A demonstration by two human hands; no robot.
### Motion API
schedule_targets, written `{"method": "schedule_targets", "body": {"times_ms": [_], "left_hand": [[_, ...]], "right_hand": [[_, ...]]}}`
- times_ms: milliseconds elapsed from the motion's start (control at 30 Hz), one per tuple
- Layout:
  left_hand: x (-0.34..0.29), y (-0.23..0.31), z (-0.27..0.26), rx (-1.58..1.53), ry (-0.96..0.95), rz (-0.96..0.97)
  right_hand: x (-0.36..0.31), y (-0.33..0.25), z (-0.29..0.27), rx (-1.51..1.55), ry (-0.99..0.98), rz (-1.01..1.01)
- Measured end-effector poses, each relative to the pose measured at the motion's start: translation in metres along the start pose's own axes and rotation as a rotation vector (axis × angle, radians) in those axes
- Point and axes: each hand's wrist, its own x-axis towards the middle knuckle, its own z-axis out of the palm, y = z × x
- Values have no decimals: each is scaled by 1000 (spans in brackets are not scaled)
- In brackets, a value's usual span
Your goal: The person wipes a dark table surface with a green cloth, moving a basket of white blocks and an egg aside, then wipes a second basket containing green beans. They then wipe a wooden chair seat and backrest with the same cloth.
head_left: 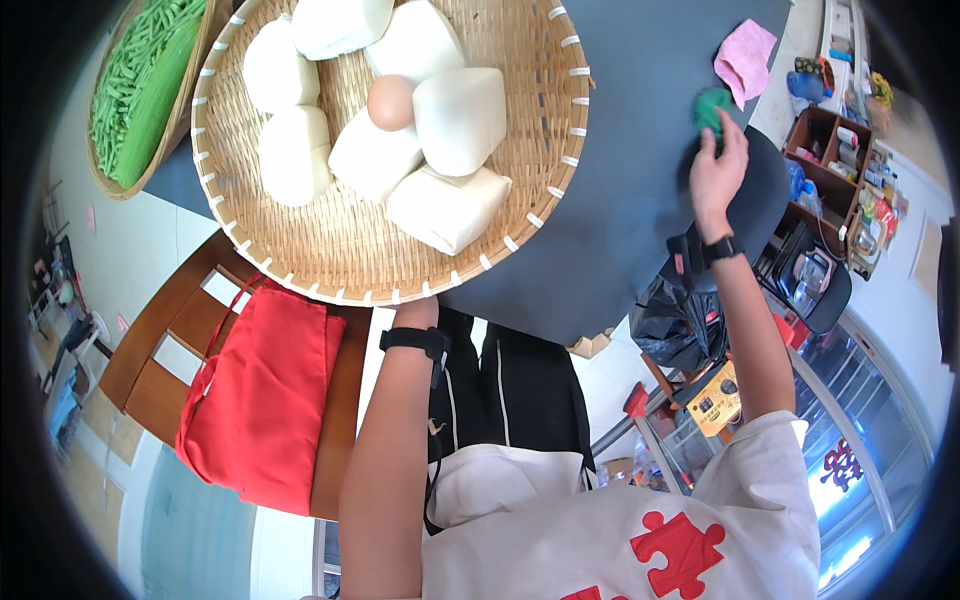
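Crumpled green cloth (711, 106) pinched in right hand (716, 165); left hand hidden under woven basket (545, 180), grip unreadable.

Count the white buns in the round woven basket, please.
7 white buns lie in the woven basket: two at the top, two on the left, three around the brown egg. More may be hidden beyond the picture's top edge.

Seven white steamed buns (459, 118) and one brown egg (390, 102) lay in one round woven basket (340, 255). Two cloths rested on the surface (620, 200): one pink (745, 58), one green (710, 105). A second basket (190, 90) held green beans (140, 80).
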Motion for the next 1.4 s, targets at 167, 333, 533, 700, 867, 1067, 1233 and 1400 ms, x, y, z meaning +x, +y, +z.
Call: {"method": "schedule_targets", "body": {"times_ms": [167,333,533,700,867,1067,1233,1400], "left_hand": [[7,2,4,-4,-10,11],[12,2,7,6,-12,24],[15,1,11,-7,-5,32],[13,-1,12,-40,5,32],[10,-9,11,-70,25,30],[5,-16,9,-98,30,48],[0,-18,3,-115,45,98],[-10,-4,16,-102,89,276]], "right_hand": [[15,-24,8,208,-142,-157],[104,-36,50,162,-58,39],[35,-94,51,208,-51,-368],[-50,-106,-14,259,-466,-430],[-31,-56,-43,218,-674,-856],[74,-46,37,207,-135,-364],[64,-105,70,235,-23,-308],[-60,-132,15,379,-412,-400]]}}
